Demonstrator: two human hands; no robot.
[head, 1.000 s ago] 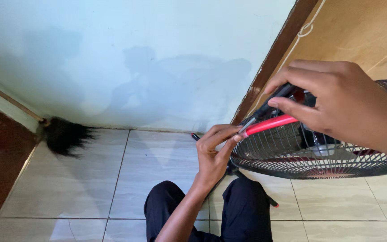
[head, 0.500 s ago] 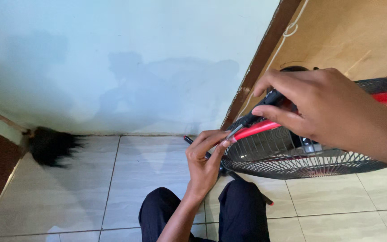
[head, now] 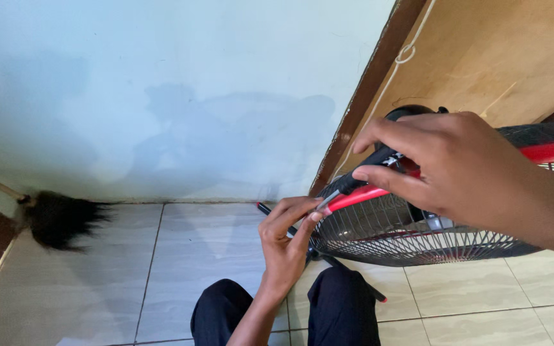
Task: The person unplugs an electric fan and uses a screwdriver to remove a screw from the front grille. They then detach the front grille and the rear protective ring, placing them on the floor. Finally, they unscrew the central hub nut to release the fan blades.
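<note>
A floor fan with a black wire grille and a red rim lies tilted on the tiled floor at the right. My right hand grips a screwdriver by its black handle, and the metal tip points down-left at the edge of the rim. My left hand reaches up from below. Its thumb and forefinger pinch the rim right where the tip meets it. What sits under the fingertips is hidden.
My knees in black trousers are at the bottom. A thin black rod with a red end lies under the fan. A dark feather duster leans in the left corner. A wooden door with a dark frame stands behind the fan.
The view has shifted a little to the left. Both hands stay at the fan's rim, and my left fingers have closed in around the screwdriver's tip.
</note>
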